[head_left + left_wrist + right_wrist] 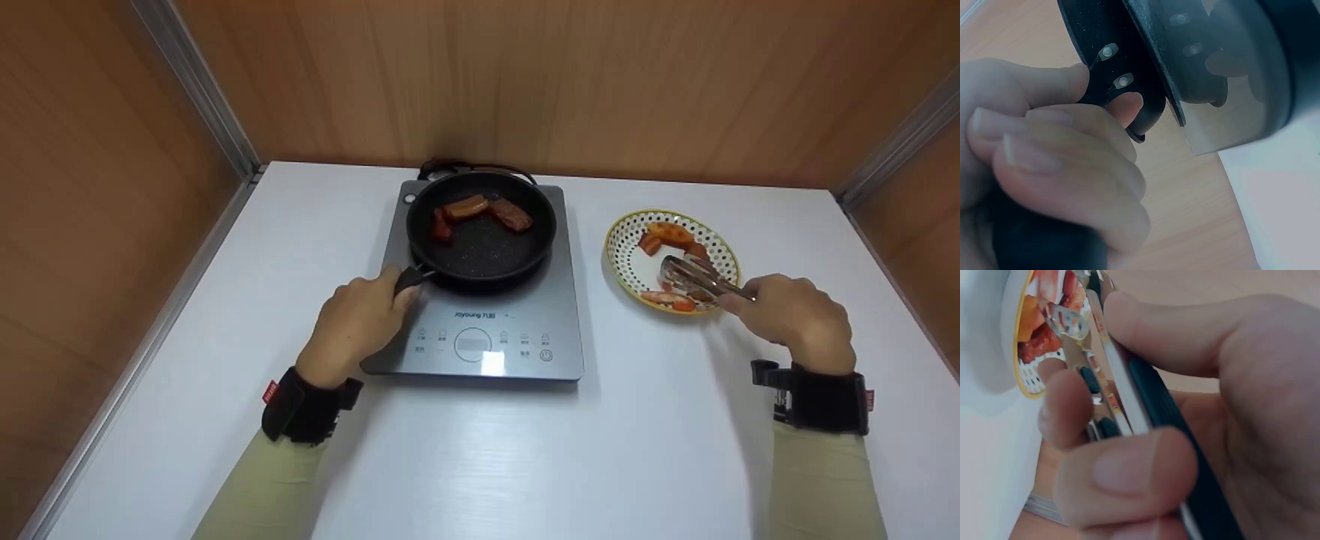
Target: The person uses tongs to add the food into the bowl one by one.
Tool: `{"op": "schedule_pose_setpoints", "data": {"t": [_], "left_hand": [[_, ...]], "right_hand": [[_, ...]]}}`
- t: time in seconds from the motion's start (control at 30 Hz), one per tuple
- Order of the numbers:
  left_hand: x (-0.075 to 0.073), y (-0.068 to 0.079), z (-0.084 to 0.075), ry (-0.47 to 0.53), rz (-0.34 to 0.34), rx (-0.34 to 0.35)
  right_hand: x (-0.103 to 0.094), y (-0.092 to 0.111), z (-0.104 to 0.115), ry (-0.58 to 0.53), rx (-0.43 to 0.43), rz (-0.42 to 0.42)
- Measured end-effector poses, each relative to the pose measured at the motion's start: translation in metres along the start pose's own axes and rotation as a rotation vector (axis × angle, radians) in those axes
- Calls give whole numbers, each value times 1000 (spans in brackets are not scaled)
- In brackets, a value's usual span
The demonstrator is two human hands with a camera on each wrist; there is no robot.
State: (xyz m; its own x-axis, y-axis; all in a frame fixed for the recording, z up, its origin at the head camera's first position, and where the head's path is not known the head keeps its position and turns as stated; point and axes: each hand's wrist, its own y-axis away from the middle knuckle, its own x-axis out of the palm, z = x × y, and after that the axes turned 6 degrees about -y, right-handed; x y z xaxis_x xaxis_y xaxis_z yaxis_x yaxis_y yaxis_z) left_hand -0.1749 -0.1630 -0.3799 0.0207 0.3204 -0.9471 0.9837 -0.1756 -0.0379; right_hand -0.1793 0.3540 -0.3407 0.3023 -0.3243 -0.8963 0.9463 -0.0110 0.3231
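My left hand (356, 322) grips the black handle (411, 278) of a dark frying pan (480, 259) on an induction cooktop. Three pieces of reddish-brown food, among them a strip (466, 208) and a wider slice (511, 215), lie toward the pan's far side. Metal tongs (1109, 371) with dark green grips are held between the thumb and fingers of my right hand (795, 319). Their tips reach down among several orange-red food pieces (670, 233) on a dotted, yellow-rimmed plate (634, 271). Whether the tips pinch a piece I cannot tell.
The silver cooktop (559, 330) has its touch panel facing me. A black cord (517, 172) runs behind it. Wood-grain panels (637, 82) with metal edging stand behind and beside the white table (480, 457). The plate stands right of the cooktop.
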Motion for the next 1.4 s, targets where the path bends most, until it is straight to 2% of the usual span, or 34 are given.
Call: {"op": "schedule_pose_setpoints", "data": {"t": [0.17, 0.7, 1.4], "left_hand": [[0, 0, 1, 2, -3, 4], [0, 0, 1, 6, 7, 1], [1, 0, 1, -9, -2, 4]], "right_hand": [[6, -5, 5, 16, 3, -39], [13, -12, 3, 16, 39, -64], [10, -14, -10, 28, -43, -103]]}}
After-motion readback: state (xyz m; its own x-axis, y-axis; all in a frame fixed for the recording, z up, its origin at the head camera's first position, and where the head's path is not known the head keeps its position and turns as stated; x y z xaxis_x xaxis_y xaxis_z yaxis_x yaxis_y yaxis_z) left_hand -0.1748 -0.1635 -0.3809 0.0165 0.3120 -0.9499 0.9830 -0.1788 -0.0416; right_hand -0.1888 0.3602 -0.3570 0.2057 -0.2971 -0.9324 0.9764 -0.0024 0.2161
